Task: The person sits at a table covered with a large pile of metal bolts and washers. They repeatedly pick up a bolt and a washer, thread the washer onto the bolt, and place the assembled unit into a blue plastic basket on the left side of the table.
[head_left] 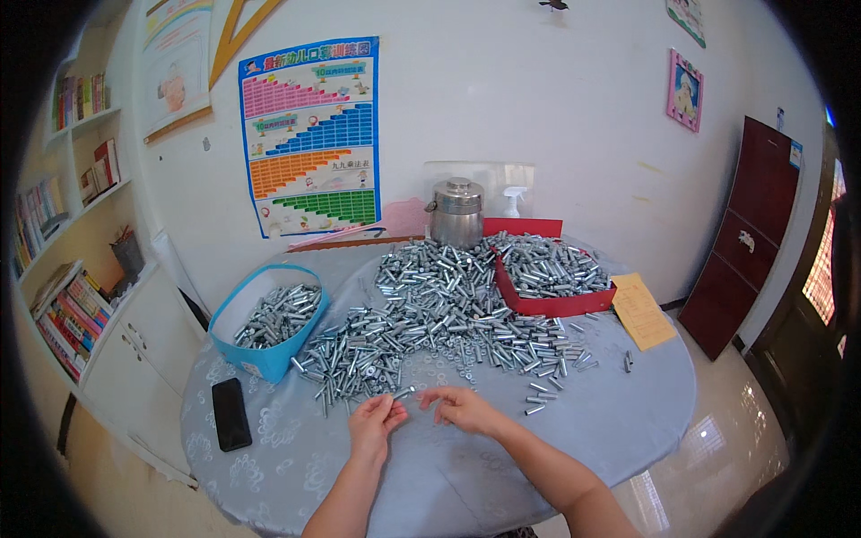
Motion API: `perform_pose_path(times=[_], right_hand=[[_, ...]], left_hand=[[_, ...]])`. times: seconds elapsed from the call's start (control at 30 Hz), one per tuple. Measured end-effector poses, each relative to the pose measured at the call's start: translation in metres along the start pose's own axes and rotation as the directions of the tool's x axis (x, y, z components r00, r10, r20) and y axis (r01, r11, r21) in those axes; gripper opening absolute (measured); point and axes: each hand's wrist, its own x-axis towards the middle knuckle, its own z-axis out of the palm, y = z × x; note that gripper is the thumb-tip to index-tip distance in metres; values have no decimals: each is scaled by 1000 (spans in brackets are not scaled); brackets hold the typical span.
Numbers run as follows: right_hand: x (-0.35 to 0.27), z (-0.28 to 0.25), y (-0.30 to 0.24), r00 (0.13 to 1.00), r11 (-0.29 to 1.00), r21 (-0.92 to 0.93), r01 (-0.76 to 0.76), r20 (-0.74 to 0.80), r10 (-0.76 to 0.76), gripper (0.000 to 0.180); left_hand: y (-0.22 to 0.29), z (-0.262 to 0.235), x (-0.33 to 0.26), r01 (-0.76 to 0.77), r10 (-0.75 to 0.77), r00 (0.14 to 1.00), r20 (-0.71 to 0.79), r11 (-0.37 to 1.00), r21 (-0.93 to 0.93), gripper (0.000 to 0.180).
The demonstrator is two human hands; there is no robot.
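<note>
Between the thumb and fingers of my left hand (375, 423) is a silvery metal bolt (404, 393), its free end pointing right. Close by on the right, my right hand (462, 410) has its fingers apart, pointing at that bolt, with nothing visible in them. Just beyond both hands spreads a big heap of similar metal bolts (421, 300). Small loose washers or nuts (439, 366) lie at the heap's near edge; which they are is too small to tell.
A blue bin (226, 345) of bolts stands left, a red box (547, 306) of bolts at the back right. Around them are a black phone (230, 414), a steel pot (457, 215), a spray bottle (513, 203) and a yellow paper (643, 314). The table (619, 408) has a grey cloth.
</note>
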Motion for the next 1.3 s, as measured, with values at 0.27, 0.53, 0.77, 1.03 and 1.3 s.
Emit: perform_pose_path(times=[0.27, 0.53, 0.77, 1.03, 1.3], right_hand=[[-69, -67, -8, 906, 621, -759, -196, -383, -182, 38], [-132, -94, 5, 761, 525, -644, -556, -649, 10, 56], [-75, -88, 31, 842, 628, -667, -400, -538, -35, 45], [-29, -47, 43, 819, 560, -799, -218, -462, -340, 23], [-35, -43, 29, 779, 651, -741, -161, -501, -377, 17]], left_hand=[[1, -6, 2, -6, 5, 999, -33, 1000, -12, 14], [-3, -3, 1, 4, -4, 1000, -21, 1000, -1, 14], [0, -5, 1, 21, -22, 1000, 23, 1000, 21, 12], [0, -12, 9, -49, 48, 996, -81, 999, -17, 13], [39, -33, 46, -338, 327, 892, -311, 941, 19, 12]])
